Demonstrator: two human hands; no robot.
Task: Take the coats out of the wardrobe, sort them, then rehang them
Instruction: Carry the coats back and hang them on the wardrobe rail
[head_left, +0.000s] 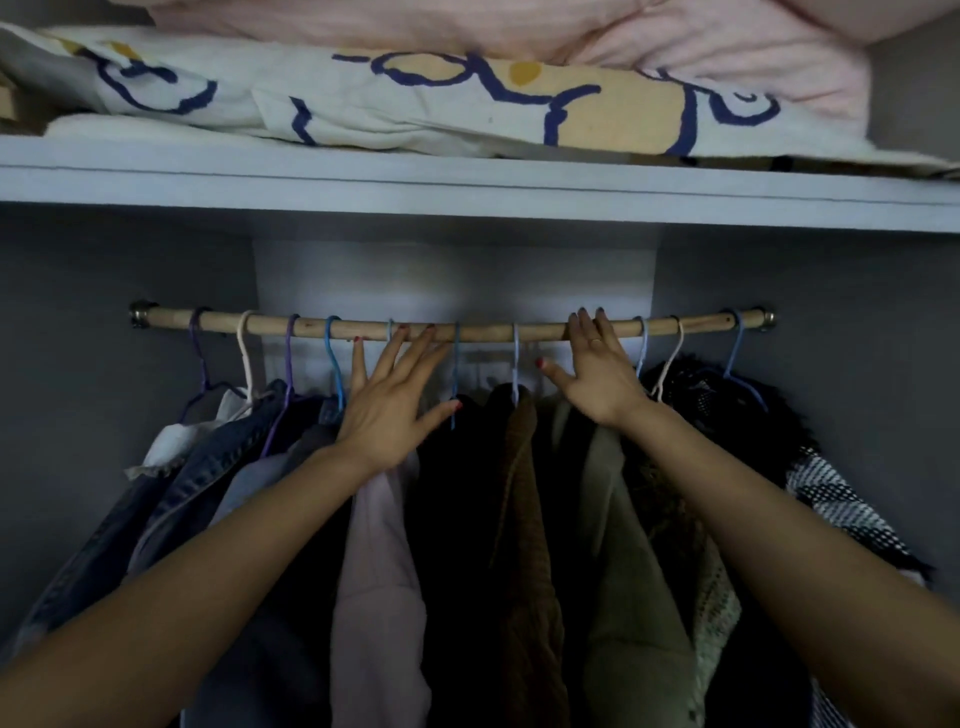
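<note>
Across the upper part of the grey wardrobe (93, 364) runs a pale grey shelf (467, 182) piled with folded bedding: a white quilt with blue line drawings and yellow patches (415, 104), and a pink duvet (675, 36) lying on top of it. Below the shelf a row of coats (493, 519) hangs packed side by side, filling the space from left to right: blue denim jackets (208, 467) at the left, then a pale pink coat (374, 571), a black one, a brown corduroy coat (524, 493), an olive green coat (623, 545), and a black-and-white knitted garment (831, 499) at the far right. All hang on thin coloured hangers hooked over a round wooden rail (467, 330) fixed between metal end brackets.

Both bare arms reach up towards the rail. The left hand (389, 400) is spread wide with straight fingers, its fingertips at the rail between two blue hanger hooks, gripping nothing. The right hand (597, 374) is likewise flat and spread, fingers laid up against the rail with their tips just above it, thumb out to the side, holding nothing; a ring shows on one finger.
</note>
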